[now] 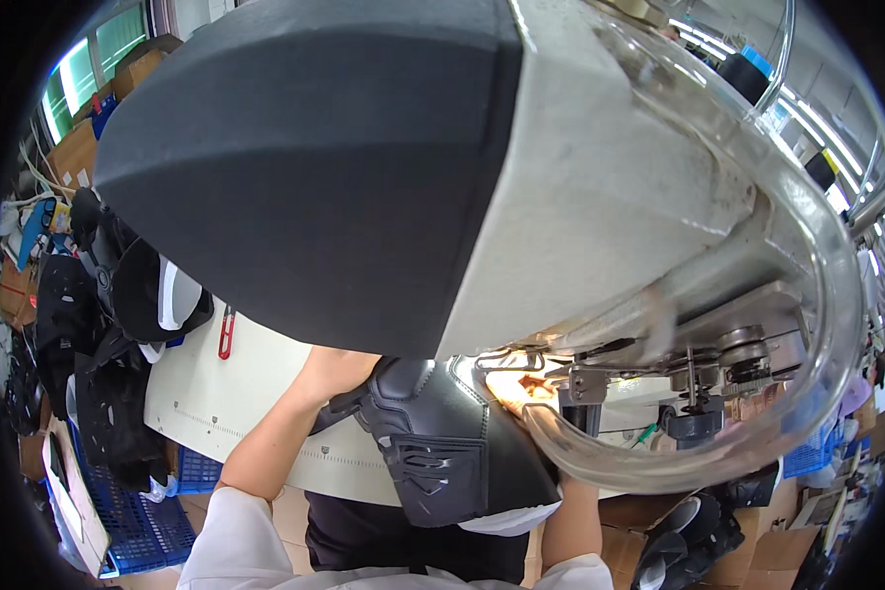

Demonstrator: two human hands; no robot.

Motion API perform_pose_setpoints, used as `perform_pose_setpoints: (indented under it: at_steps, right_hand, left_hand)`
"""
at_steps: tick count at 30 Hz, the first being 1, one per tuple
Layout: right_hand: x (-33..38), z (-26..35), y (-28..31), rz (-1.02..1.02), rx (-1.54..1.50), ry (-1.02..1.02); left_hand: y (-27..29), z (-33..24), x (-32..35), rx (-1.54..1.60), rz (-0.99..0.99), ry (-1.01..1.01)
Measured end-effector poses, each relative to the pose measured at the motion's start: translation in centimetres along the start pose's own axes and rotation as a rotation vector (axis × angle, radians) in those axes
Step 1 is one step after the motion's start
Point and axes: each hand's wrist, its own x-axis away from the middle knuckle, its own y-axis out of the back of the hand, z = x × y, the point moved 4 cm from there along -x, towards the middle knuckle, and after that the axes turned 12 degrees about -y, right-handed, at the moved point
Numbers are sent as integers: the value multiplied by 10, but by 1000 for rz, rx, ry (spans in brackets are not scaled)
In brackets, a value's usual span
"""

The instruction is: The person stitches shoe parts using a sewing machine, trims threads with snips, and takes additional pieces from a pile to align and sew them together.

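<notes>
Under the sewing machine (600, 197), a black shoe upper (442, 442) lies on the table (216, 393); left hand (334, 374) presses it flat, steadying it; right hand's (521, 393) grip is hidden.
</notes>
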Motion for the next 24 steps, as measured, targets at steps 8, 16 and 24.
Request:
perform_pose_setpoints:
  at_steps: [8,16,24]
  right_hand:
    - [0,-46,-36,33,-62,-120]
    - [6,39,-37,-116,-280,-85]
    - [16,40,-54,-195,-388,-257]
  left_hand:
    - [4,7,-16,-107,119,91]
    - [40,-66,-19,-582,28,-220]
    - [22,-127,96,-87,97,-28]
